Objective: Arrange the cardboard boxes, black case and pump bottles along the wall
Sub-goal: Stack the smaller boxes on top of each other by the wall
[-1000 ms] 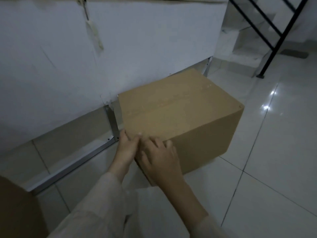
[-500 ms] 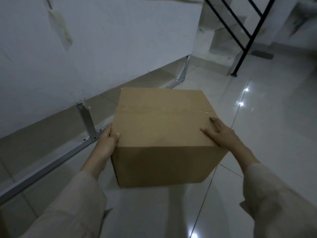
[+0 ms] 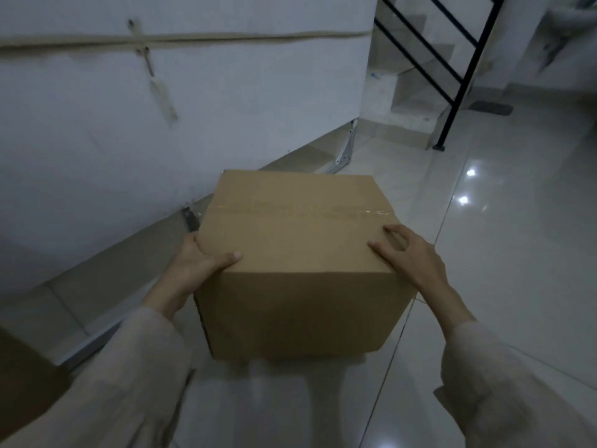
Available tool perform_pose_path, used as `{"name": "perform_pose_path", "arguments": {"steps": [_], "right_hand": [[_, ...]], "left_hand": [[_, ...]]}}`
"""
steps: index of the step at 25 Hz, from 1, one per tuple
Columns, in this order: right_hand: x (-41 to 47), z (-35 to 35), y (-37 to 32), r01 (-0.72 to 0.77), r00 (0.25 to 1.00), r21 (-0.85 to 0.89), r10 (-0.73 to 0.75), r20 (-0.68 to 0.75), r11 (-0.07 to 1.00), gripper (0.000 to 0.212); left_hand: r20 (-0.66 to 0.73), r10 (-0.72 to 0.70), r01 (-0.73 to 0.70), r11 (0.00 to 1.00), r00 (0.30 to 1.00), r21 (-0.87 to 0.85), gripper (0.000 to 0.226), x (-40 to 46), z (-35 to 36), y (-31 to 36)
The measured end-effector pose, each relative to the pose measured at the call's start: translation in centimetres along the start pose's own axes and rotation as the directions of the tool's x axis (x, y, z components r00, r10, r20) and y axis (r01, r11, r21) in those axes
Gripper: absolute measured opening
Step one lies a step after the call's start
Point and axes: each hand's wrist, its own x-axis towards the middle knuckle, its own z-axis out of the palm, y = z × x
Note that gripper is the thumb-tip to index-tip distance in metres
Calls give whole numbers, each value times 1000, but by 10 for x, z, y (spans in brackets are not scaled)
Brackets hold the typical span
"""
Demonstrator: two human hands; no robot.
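Note:
A taped brown cardboard box (image 3: pixel 297 240) stands on the tiled floor just in front of me, close to the white panel wall (image 3: pixel 161 124). My left hand (image 3: pixel 197 263) grips the box's near left corner, thumb on top and fingers down the left side. My right hand (image 3: pixel 410 253) lies on the near right corner of the top, fingers spread over the edge. Both sleeves are pale. No black case or pump bottle is in sight.
The wall panel rests on a metal rail with brackets (image 3: pixel 344 153) along the floor. A brown edge of another object (image 3: pixel 22 367) shows at bottom left. A black stair railing (image 3: pixel 458 76) and white steps (image 3: pixel 413 101) stand at the back right. Glossy tiles stretch to the right.
A second ago both hands were together at the box's near corner. They have since spread to opposite corners, and the box has turned to face me squarely.

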Motion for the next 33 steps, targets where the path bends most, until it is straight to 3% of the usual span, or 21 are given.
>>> {"name": "perform_pose_path", "arguments": {"steps": [7, 11, 13, 18, 22, 26, 33], "right_hand": [[-45, -95, -80, 38, 996, 36, -35, -83, 999, 55], [-74, -182, -136, 49, 995, 94, -40, -95, 994, 57], [-90, -241, -171, 65, 993, 110, -54, -102, 992, 58], [-115, -391, -280, 163, 981, 85, -152, -120, 983, 58], [-133, -464, -375, 297, 951, 65, -289, -108, 953, 56], [-156, -465, -469, 411, 912, 131, -407, -56, 902, 57], [-230, -364, -604, 512, 811, 267, -562, 162, 816, 53]], "left_hand": [[-250, 93, -26, 966, 964, 258, 83, -62, -48, 98], [-222, 172, -92, 939, 960, 332, 103, -114, -85, 182], [-211, 209, -119, 921, 955, 372, 93, -147, -105, 239], [-259, 224, -142, 943, 939, 300, 82, -236, -167, 374], [-360, 244, -152, 952, 901, 265, 79, -304, -232, 444], [-492, 227, -95, 956, 841, 277, 80, -356, -316, 464], [-699, 52, 149, 963, 713, 224, 78, -433, -458, 412]]}}
